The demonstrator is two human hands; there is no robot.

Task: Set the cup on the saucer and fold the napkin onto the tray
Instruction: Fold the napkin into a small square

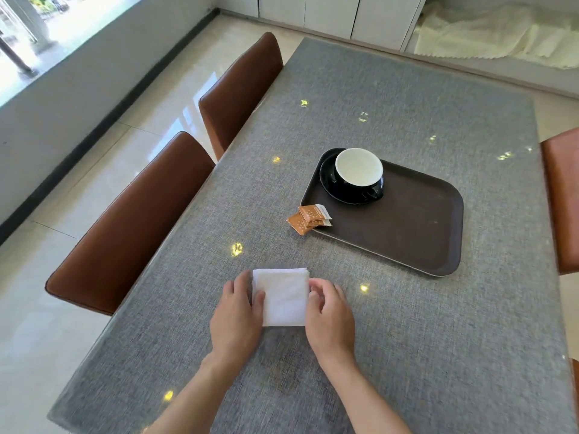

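A black cup with a white inside [359, 167] stands upright on a black saucer [329, 183] at the far left corner of a dark brown tray [407, 227]. A folded white napkin [283, 296] lies flat on the grey table, in front of the tray and apart from it. My left hand [238, 311] rests on the napkin's left edge with its fingers laid on the cloth. My right hand [330, 311] pinches the napkin's right edge between thumb and fingers.
Two orange sachets [308, 219] lie over the tray's near left rim. Two brown chairs [131, 223] stand along the table's left side, and another chair [562, 198] is at the right edge. The grey table top [407, 339] stretches right of my hands.
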